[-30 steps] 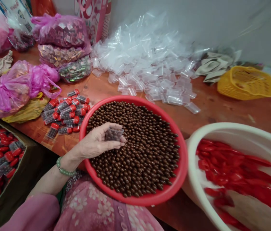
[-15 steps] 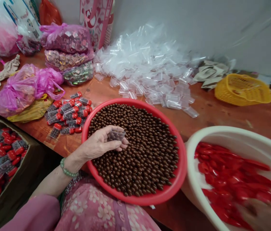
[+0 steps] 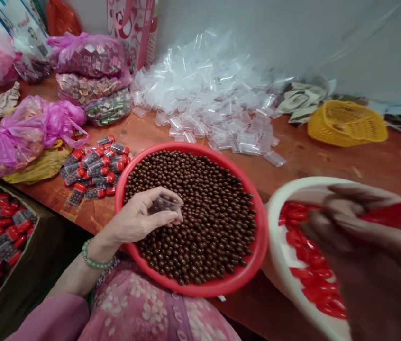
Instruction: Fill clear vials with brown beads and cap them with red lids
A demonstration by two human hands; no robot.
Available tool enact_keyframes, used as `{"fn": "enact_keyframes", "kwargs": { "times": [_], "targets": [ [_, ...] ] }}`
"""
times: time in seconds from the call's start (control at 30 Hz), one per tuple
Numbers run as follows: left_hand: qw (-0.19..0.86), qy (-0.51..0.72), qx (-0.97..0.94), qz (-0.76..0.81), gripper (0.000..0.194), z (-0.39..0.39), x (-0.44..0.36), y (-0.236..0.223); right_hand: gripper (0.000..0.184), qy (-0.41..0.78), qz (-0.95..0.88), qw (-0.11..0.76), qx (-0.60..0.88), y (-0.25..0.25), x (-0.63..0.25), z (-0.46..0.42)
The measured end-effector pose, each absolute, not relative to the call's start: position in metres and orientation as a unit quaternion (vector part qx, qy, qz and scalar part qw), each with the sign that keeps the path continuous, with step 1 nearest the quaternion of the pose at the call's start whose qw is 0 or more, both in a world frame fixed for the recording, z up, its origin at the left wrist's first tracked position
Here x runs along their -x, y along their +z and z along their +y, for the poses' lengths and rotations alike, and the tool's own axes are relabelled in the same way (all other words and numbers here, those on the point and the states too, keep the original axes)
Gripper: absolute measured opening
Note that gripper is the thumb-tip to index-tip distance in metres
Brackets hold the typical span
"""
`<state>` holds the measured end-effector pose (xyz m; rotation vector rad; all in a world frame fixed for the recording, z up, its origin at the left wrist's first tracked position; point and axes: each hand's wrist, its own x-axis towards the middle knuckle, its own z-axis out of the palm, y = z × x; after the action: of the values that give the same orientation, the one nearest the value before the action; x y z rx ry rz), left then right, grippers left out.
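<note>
My left hand (image 3: 147,213) is closed around a small clear plastic container (image 3: 166,202). Brown balls show inside it, and its wide end faces right. The hand hovers over a red basin (image 3: 263,237) full of shiny brown chocolate-like balls (image 3: 200,237). A green bead bracelet circles my left wrist. Over a white basin (image 3: 275,208) of red plastic caps (image 3: 314,279), my right hand (image 3: 346,218) is smeared by motion. A red streak crosses it; whether its fingers hold a cap is unclear.
Red-capped filled containers (image 3: 95,168) lie left of the red basin, with more in a cardboard box (image 3: 44,227). Empty clear containers (image 3: 214,109) are heaped by the wall. Pink bags (image 3: 90,57) stand back left; a yellow basket (image 3: 346,125) sits back right.
My right hand has risen from low in the white basin towards its middle and back. My left hand keeps its container, now tipped slightly more upright. The whole view has shifted a little.
</note>
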<state>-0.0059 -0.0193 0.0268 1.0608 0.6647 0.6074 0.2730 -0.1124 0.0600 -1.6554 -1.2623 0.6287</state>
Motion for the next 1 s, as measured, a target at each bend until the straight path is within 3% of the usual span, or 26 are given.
{"fn": "enact_keyframes", "kwargs": {
  "times": [0.07,0.23,0.43,0.77,1.0],
  "targets": [
    [0.768,0.295,-0.489,0.291,0.027,-0.017,0.008,0.028,0.009,0.351,-0.411,0.535,0.649,0.065,-0.246,-0.087],
    [0.758,0.274,-0.508,0.303,0.022,-0.010,0.008,0.023,0.024,0.456,-0.516,0.443,0.574,0.073,-0.201,-0.054],
    [0.764,0.268,-0.512,0.286,0.020,-0.009,0.010,0.019,0.010,0.424,-0.677,0.353,0.487,0.060,-0.197,-0.029],
    [0.761,0.266,-0.530,0.263,0.026,-0.005,0.011,0.006,0.024,0.484,-0.746,0.241,0.389,0.057,-0.188,-0.008],
    [0.759,0.240,-0.550,0.253,0.022,-0.004,0.013,0.000,0.018,0.474,-0.770,0.175,0.391,0.055,-0.182,0.000]
  ]
}}
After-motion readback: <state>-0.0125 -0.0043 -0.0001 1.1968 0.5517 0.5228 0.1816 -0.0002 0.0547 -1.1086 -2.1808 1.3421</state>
